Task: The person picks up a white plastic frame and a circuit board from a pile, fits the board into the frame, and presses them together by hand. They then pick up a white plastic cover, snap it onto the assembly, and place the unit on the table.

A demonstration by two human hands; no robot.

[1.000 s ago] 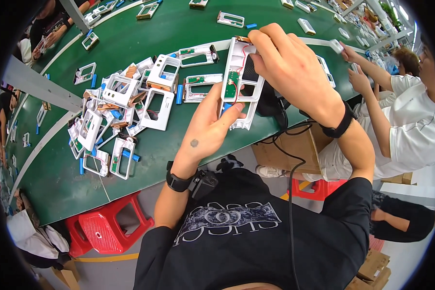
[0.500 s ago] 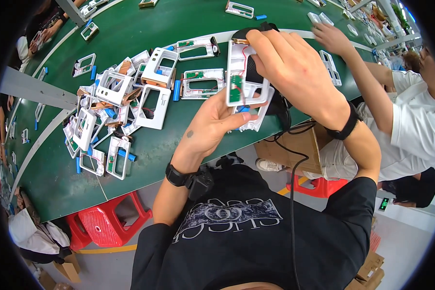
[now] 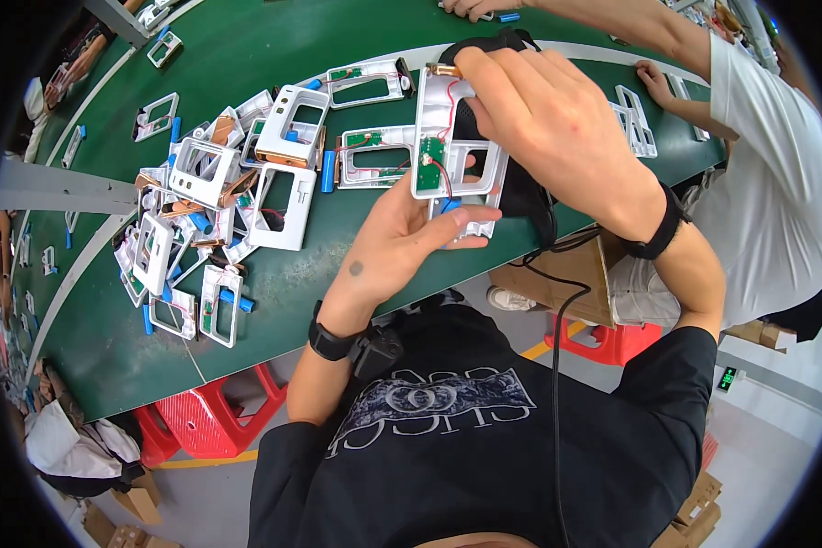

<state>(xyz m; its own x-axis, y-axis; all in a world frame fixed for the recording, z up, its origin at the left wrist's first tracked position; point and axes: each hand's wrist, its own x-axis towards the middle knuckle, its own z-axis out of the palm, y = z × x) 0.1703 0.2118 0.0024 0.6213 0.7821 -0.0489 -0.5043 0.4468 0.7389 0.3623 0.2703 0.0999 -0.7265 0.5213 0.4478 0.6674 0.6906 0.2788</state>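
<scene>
My left hand (image 3: 384, 242) is closed round the lower end of a white plastic housing (image 3: 493, 171) with a rectangular opening. Inside it show a green circuit board (image 3: 428, 164) and thin red wires. A blue cylindrical battery (image 3: 449, 206) hangs at its lower end by my left thumb. Beneath lies another white frame part (image 3: 477, 225), also in the left hand's grasp. My right hand (image 3: 562, 128) grips the housing's upper right side, its fingertips near a copper-coloured end piece (image 3: 443, 70). The right fingertips are partly hidden. Behind the hands sits a black object (image 3: 528, 196), mostly covered.
A heap of similar white housings (image 3: 205, 173) with blue batteries lies left on the green table (image 3: 274, 292). More housings lie behind my left hand. A co-worker in a white shirt (image 3: 767, 155) reaches across at right. Red stools (image 3: 215, 411) and a cardboard box (image 3: 557, 274) stand below.
The housing has shifted slightly left and tilted, showing more of the board and red wires. At right, the co-worker has leaned forward, one arm stretching far across the table.
</scene>
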